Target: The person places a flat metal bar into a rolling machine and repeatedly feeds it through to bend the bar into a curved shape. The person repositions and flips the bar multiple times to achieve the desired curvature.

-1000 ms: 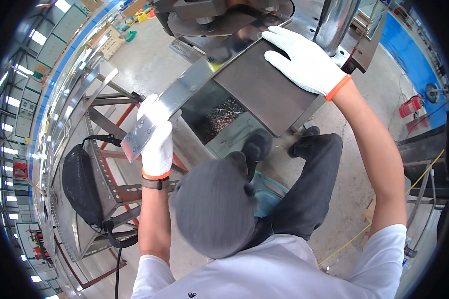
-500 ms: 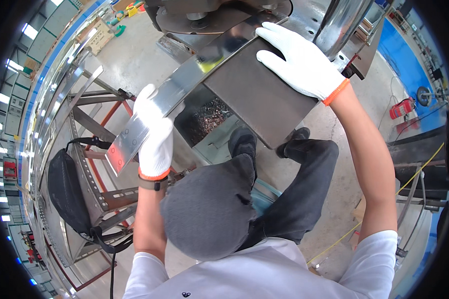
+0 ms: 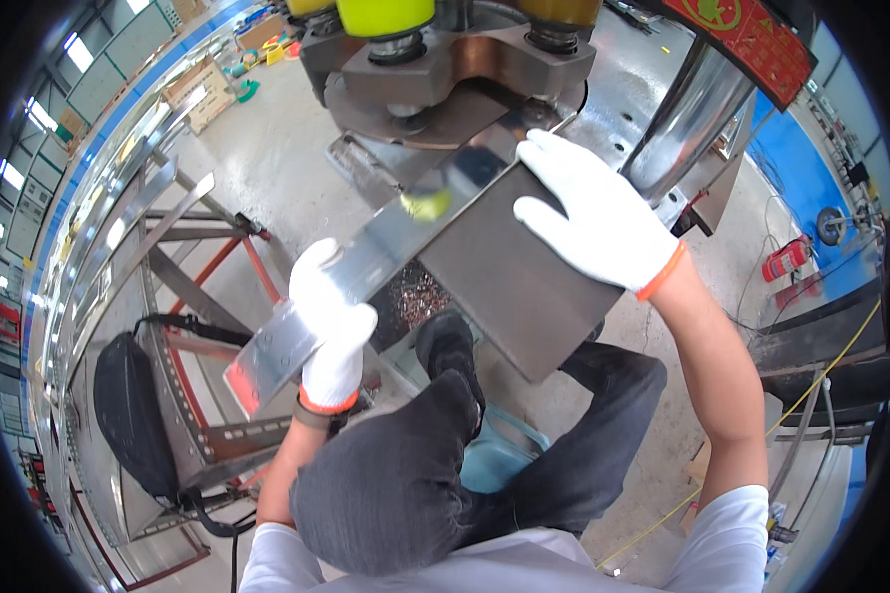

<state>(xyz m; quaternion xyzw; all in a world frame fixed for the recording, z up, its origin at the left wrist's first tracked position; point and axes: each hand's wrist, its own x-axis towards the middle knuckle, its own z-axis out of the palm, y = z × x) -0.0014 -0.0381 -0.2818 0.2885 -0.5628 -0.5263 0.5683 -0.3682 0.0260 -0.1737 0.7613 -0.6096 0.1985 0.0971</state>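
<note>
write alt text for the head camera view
A person's white-gloved left hand holds a long, shiny metal strip that reaches to a dark metal machine; the white-gloved right hand lies over a flat, dark rectangular plate beside it. A black fabric bag is at left.

There are two white-gloved hands (image 3: pixel 334 341) (image 3: pixel 598 217) with two orange knitted cuffs (image 3: pixel 328 406) (image 3: pixel 661 273). At the hands I count one long shiny metal strip (image 3: pixel 384 252) and one dark grey rectangular plate (image 3: pixel 519 277). There are also three yellowish cylinders (image 3: pixel 311 5) (image 3: pixel 386 15) (image 3: pixel 561 10), one black fabric bag (image 3: pixel 133 420), one thick chromed column (image 3: pixel 687 121) and one light-blue plastic stool (image 3: pixel 499 463).
</note>
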